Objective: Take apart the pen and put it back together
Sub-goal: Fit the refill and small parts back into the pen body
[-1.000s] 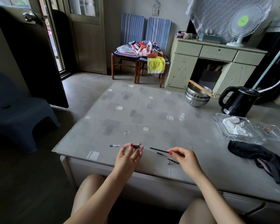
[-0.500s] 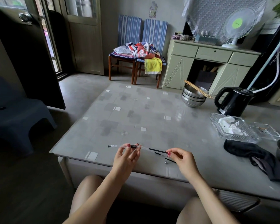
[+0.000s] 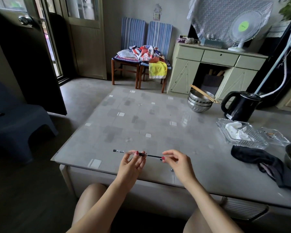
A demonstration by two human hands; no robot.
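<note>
Two hands share one line above the near edge of the worktop [image 3: 158,118]. Left hand [image 3: 130,163]: grip narrow, thumb and fingertips pinched on the clear pen barrel [image 3: 124,151] at its dark collar end; the printed tail of the barrel sticks out to the left of the grip, free in the air. Right hand [image 3: 178,161]: grip narrow, fingertips closed on the thin black refill [image 3: 154,156] at its right end.

Key relation: refill long axis runs left-right, nearly collinear with the barrel. Its left end meets the barrel mouth just right of the left grip; whether it has entered the bore cannot be told at this size. The refill spans the gap between the two grips; nothing else is between them.

Small metal part [image 3: 172,169], probably the tip or spring, lies on the worktop just under the right hand, nearer to the right grip than the left.

Judgement: reassembly step, refill going into barrel. Next move likely calls for the right hand to travel left along the shared axis while the left holds steady; any tilt would jam the refill at the mouth.
</note>
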